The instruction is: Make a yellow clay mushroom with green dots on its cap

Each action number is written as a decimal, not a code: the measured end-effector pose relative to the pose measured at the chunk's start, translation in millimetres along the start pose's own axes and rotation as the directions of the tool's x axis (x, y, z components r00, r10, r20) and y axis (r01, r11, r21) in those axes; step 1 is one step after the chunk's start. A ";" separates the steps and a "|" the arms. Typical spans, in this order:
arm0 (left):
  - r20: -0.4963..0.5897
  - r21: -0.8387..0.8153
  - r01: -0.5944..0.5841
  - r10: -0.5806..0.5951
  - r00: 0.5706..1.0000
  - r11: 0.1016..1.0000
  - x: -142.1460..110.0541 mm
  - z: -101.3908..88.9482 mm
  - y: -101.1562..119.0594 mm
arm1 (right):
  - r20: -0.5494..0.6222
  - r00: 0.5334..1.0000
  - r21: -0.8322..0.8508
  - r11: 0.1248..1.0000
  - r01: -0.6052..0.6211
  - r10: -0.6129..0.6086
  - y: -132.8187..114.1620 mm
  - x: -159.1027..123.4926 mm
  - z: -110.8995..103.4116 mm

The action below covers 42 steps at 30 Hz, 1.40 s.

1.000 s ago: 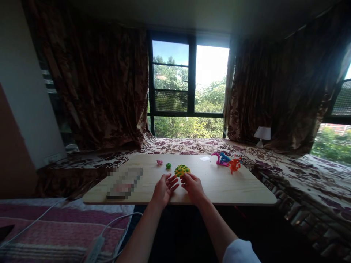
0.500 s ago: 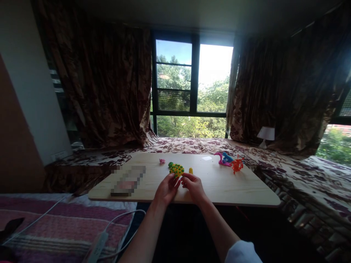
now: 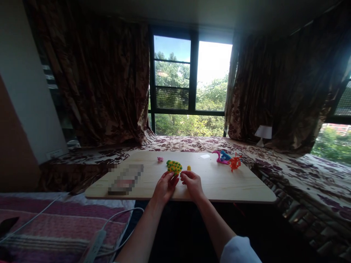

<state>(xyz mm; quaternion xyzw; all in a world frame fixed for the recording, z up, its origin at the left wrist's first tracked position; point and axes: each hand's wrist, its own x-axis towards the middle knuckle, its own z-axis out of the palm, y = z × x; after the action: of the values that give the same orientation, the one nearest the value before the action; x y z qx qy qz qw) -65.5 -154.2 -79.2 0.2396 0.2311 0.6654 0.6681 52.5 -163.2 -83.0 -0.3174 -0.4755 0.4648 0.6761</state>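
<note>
Left hand (image 3: 165, 185): fingers curled, gripping yellow-green knobbly piece (image 3: 174, 167) above near edge of table (image 3: 214, 186). Right hand (image 3: 192, 182): partly closed, fingertips near piece; hold unclear. Small yellow item (image 3: 189, 168) just beyond right hand. Pink figure (image 3: 160, 159) farther left. Orange figure (image 3: 235, 162) at right, beside blue and magenta figures.

Daylight from the window (image 3: 211, 75) beyond the fingers (image 3: 168, 174) burns its right pane white, leaving the curtains (image 3: 109, 84) either side murky, while a pale glare patch lies on the tabletop (image 3: 230, 186) past the fingertips
</note>
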 end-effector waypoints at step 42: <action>0.066 0.190 -0.042 0.030 0.997 0.981 -10.6 8.4 -6.0 | -0.112 0.991 -0.101 0.993 0.066 -0.077 -4.7 0.0 0.1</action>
<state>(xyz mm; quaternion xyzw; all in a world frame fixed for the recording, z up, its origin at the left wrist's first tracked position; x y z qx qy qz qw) -55.6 -164.9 -76.5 0.3274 0.2684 0.6444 0.6368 53.9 -165.0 -78.9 -0.3589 -0.4688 0.3974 0.7025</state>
